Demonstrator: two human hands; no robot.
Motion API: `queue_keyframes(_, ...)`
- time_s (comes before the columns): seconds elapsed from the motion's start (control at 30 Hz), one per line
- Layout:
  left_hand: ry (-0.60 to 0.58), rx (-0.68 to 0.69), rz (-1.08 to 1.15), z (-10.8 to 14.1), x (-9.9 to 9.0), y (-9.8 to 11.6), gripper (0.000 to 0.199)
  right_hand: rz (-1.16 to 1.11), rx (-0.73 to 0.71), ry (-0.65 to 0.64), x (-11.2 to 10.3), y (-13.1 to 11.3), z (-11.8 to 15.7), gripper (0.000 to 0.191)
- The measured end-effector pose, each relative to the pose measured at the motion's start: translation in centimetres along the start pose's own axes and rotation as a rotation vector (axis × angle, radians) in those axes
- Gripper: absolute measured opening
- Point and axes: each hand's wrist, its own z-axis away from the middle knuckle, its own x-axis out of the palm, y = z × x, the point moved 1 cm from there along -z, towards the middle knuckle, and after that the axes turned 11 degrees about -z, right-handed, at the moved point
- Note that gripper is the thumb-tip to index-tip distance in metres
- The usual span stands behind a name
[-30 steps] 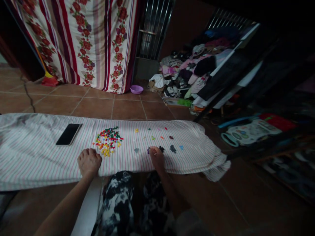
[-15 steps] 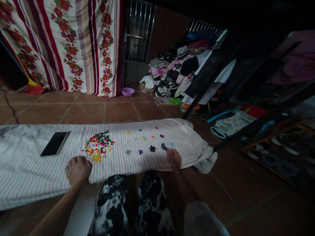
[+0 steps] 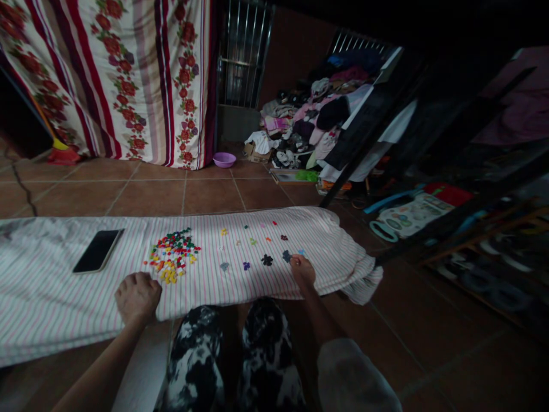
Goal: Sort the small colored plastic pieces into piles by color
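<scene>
My right hand (image 3: 303, 270) is closed in a pinch at the near right edge of a dark grey-blue cluster of small pieces (image 3: 286, 256). Its fingertips hide whatever may be between them. Just beyond the knuckles lie a few light blue pieces (image 3: 301, 252). To its left are a black cluster (image 3: 266, 260), a purple one (image 3: 246, 265) and a grey one (image 3: 225, 266). My left hand (image 3: 138, 297) rests knuckles up on the striped cloth (image 3: 206, 292), fingers curled, nothing visible in it. Beyond it spreads a mixed pile of small colourful pieces (image 3: 174, 252).
A phone (image 3: 98, 252) lies left of the pile. Small yellow (image 3: 223, 232), green (image 3: 253, 241), orange (image 3: 268, 239) and dark brown (image 3: 283, 237) groups sit farther back. On the tiled floor are a purple basin (image 3: 224, 160) and heaped clothes (image 3: 309, 120).
My right hand has shifted slightly left and away from me, its fingertips closer against the dark grey-blue pieces. My left hand stays in place. The view has shifted a little.
</scene>
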Motion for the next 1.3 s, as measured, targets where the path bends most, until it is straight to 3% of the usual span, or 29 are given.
queue_keyframes(0.37,0.011,0.001,-0.01,0.0,0.2,0.0,0.04,-0.13,-0.003,0.036,-0.7,0.8,0.3,0.037)
queue_keyframes(0.6,0.055,0.015,-0.018,-0.3,0.9,-0.2,0.035,-0.222,-0.091,0.068,0.0,-1.5,0.9,0.039)
queue_keyframes(0.87,0.114,0.034,-0.017,-0.3,1.6,-0.4,0.028,-0.343,-0.347,-0.036,4.0,-7.8,2.9,0.037)
queue_keyframes(1.13,0.138,0.035,-0.011,-0.5,1.8,-0.4,0.022,-0.461,-0.63,-0.324,9.9,-14.5,6.5,0.031)
queue_keyframes(1.3,0.153,0.033,0.006,-0.6,1.9,-0.3,0.021,-0.415,-0.699,-0.48,13.6,-17.8,8.7,0.026)
